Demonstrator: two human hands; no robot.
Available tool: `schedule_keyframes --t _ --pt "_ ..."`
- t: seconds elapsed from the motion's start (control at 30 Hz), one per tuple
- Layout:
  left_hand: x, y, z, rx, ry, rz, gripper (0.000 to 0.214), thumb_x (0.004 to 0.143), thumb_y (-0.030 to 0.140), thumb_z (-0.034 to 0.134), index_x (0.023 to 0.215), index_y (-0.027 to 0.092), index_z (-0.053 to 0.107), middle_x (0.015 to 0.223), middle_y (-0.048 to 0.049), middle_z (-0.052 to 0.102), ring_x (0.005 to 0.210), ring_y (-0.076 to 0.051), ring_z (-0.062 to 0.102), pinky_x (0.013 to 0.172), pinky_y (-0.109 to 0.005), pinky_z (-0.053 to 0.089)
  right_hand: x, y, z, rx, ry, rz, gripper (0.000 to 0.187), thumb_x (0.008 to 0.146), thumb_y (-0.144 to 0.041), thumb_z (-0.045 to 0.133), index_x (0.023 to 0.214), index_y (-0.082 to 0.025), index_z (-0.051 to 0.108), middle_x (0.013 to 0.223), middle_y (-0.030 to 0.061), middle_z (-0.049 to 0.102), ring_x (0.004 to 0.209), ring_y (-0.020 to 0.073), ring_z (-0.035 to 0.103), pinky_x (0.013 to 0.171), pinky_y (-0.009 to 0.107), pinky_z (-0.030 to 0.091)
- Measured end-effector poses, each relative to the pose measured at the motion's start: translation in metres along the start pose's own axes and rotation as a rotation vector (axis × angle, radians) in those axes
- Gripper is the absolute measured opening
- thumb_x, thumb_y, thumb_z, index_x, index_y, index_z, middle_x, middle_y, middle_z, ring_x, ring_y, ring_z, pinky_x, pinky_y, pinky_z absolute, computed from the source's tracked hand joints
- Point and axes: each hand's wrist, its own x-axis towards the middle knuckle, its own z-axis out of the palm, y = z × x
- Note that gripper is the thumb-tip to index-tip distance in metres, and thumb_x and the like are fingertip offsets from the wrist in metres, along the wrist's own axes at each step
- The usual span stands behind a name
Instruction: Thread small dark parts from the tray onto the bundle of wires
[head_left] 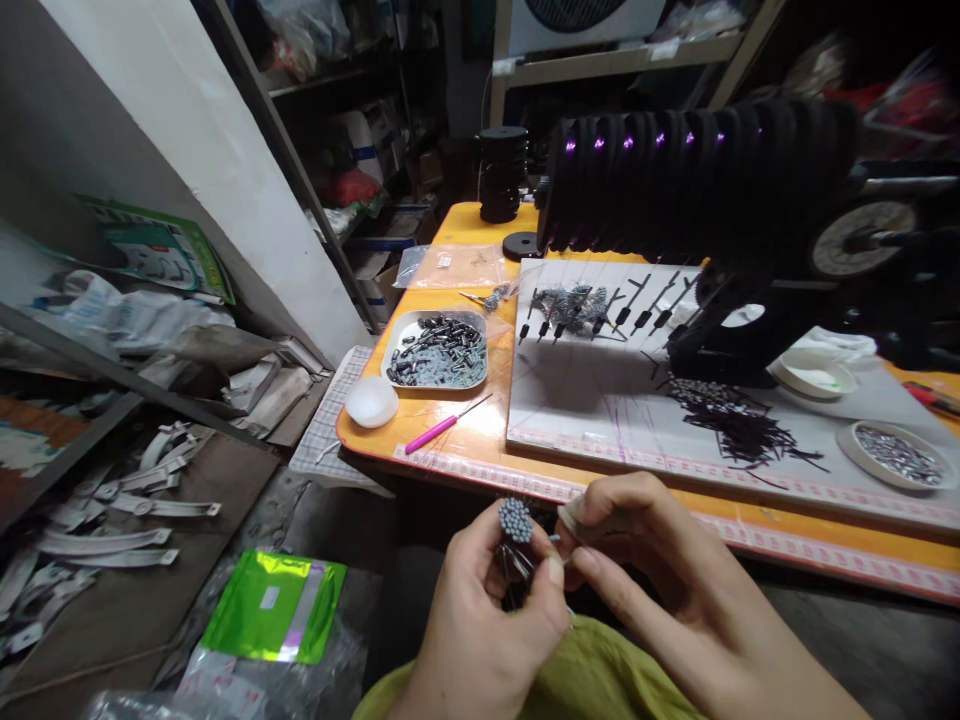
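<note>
My left hand (480, 610) is closed round a bundle of small capacitors (514, 522), their grey tops facing up and dark leads hanging down. My right hand (660, 580) is curled beside it, its fingertips pinched together at the bundle's right side; a small pale strip shows by the thumb, too small to name. Both hands are held over my lap, just in front of the orange table's edge (465, 465).
On the table lie a white mat (600, 400), a metal tray of capacitors (439, 350), a white bowl (371, 400), a pink-handled tool (435, 432), a pile of cut black leads (739, 425), a dish of metal parts (896, 455) and a black reel machine (697, 180). A green pouch (274, 605) lies on the floor.
</note>
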Motion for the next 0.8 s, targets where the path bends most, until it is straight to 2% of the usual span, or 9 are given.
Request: schedule_keyframes --t 0.23,0.37,0.6,0.8 --pt "0.0004 -0.0006 -0.0004 0.009 -0.005 -0.01 0.014 0.066 0.013 0.07 0.069 0.017 0.057 0.065 0.0023 0.057 0.062 -0.011 0.053 0.06 -0.019 0.045 0.0005 0.0017 -0.0017 -0.003 -0.063 0.017 0.014 0.099 -0.022 0.046 0.111 -0.029 0.047 0.098 0.0026 0.058 0.089 0.0158 0.066 0.077 0.024 0.059" --pt "0.0008 -0.0013 0.0001 -0.018 -0.01 -0.027 0.016 0.066 0.012 0.071 0.068 0.017 0.056 0.065 0.0025 0.057 0.062 -0.011 0.054 0.06 -0.019 0.046 0.0016 0.0006 -0.0006 0.0 -0.039 0.017 0.012 0.099 -0.022 0.047 0.109 -0.029 0.046 0.096 0.0016 0.056 0.085 0.0142 0.064 0.074 0.022 0.058" --pt "0.0002 -0.0021 0.0001 -0.04 -0.032 -0.028 0.016 0.067 0.011 0.071 0.07 0.016 0.056 0.066 0.0025 0.057 0.063 -0.011 0.055 0.061 -0.018 0.046 0.0009 -0.0025 0.0056 0.044 0.052 0.098 0.008 0.097 -0.028 0.051 0.105 -0.026 0.048 0.09 0.0012 0.056 0.076 0.0135 0.063 0.067 0.022 0.056" --pt "0.0022 -0.0071 -0.0053 0.001 -0.098 -0.018 0.015 0.071 0.013 0.071 0.073 0.017 0.056 0.069 0.0019 0.057 0.063 -0.011 0.054 0.062 -0.019 0.045 0.0011 -0.0012 0.0078 0.065 0.045 0.15 0.012 0.096 -0.033 0.053 0.103 -0.025 0.049 0.082 0.0008 0.058 0.07 0.0135 0.062 0.061 0.022 0.053"
